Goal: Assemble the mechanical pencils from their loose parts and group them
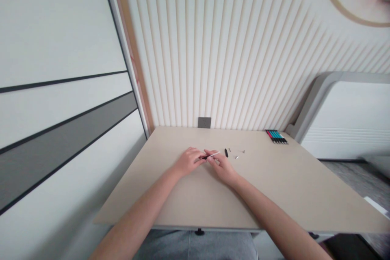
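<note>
My left hand [189, 160] and my right hand [222, 165] meet above the middle of the desk [183, 203]. Between their fingertips is a slim black pen part [204, 157], pinched by the left fingers. A thin white stick [215, 154], which looks like a pen refill, slants up to the right out of the right fingers. How the two pieces join is hidden by the fingertips. Just right of my right hand lie a short black tube [226, 152], a tiny dark piece [229, 150], a small silvery tip [237, 157] and another tiny piece [243, 152].
A row of several pens [276, 137], coloured red, teal and black, lies at the desk's back right. Behind the desk rises a ribbed wall with a dark socket [204, 122]. A white cabinet [61, 130] stands on the left, a grey-and-white headboard [344, 118] on the right.
</note>
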Demonstrator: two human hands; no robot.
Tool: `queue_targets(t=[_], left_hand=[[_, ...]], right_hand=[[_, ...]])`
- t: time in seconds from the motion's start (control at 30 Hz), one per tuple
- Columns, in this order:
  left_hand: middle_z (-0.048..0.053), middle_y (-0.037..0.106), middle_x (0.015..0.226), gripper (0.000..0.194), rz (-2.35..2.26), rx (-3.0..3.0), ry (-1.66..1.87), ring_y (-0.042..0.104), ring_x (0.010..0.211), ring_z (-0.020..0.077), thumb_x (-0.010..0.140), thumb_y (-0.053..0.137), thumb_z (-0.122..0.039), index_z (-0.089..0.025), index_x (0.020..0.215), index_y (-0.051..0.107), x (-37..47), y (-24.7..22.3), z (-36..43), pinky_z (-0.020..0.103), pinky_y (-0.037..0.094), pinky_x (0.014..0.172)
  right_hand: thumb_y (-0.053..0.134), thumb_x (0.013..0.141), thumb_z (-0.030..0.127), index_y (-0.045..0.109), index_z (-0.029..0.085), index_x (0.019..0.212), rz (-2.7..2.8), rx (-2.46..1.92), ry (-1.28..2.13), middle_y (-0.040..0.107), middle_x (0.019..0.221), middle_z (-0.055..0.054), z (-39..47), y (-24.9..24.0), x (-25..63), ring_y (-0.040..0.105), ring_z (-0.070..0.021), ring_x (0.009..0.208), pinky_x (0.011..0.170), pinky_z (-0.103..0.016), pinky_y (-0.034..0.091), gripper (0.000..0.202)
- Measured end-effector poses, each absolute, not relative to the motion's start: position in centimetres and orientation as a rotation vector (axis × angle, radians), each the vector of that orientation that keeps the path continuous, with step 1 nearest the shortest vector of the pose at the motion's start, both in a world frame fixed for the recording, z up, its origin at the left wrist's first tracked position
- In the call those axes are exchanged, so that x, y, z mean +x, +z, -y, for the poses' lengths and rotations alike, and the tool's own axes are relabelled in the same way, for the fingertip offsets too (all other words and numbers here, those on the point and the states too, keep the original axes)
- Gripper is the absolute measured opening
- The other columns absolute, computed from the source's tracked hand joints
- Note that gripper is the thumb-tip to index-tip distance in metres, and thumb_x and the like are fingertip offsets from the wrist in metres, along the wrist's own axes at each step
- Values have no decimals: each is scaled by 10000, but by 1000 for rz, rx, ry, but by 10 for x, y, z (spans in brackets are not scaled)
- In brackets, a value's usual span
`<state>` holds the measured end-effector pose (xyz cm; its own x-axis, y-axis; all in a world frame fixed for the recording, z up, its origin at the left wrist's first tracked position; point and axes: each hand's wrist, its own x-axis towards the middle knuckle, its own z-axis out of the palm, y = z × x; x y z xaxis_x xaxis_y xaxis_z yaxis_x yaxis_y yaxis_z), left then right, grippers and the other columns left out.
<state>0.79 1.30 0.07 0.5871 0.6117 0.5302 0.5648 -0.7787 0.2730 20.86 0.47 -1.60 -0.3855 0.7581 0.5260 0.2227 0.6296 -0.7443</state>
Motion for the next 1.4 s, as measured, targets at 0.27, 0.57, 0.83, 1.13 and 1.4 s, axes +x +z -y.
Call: queue_targets(t=[0.27, 0.57, 0.83, 1.13, 1.4], left_hand=[[51, 710, 906, 254, -1042, 2740, 988, 636, 871, 190, 917, 559, -417, -195, 1017, 636, 9, -1, -13, 338, 428, 830], [49, 705, 969, 249, -1372, 2702, 1006, 606, 944, 196, 977, 446, -350, -204, 1019, 643, -11, 5, -20, 356, 406, 861], [45, 678, 871, 190, -1621, 2692, 724, 583, 875, 217, 872, 603, -398, -227, 865, 687, -35, -7, -30, 341, 427, 762], [52, 640, 925, 202, -1641, 2753, 673, 576, 895, 217, 871, 595, -401, -246, 948, 700, -27, -15, -31, 348, 439, 784], [54, 620, 947, 198, -1615, 2745, 684, 571, 910, 216, 871, 597, -390, -250, 962, 703, -25, -15, -30, 348, 438, 794]], right_hand=[[549, 907, 360, 697, 223, 1030, 1868, -819, 743, 708, 1037, -71, -6, -15, 211, 633, -208, 968, 871, -366, 482, 237], [516, 903, 410, 693, 197, 969, 1721, -992, 653, 716, 1025, -78, -9, -9, 219, 645, -208, 881, 807, -340, 484, 285], [480, 901, 416, 653, 171, 1089, 1730, -1098, 497, 692, 875, -79, -18, -10, 232, 600, -196, 766, 729, -343, 478, 354], [483, 908, 413, 669, 177, 1031, 1782, -1067, 483, 640, 866, -80, -20, -9, 235, 577, -169, 693, 647, -310, 477, 325], [517, 881, 471, 641, 172, 1066, 1700, -1117, 579, 687, 857, -79, -27, -17, 238, 610, -188, 714, 678, -334, 488, 373]])
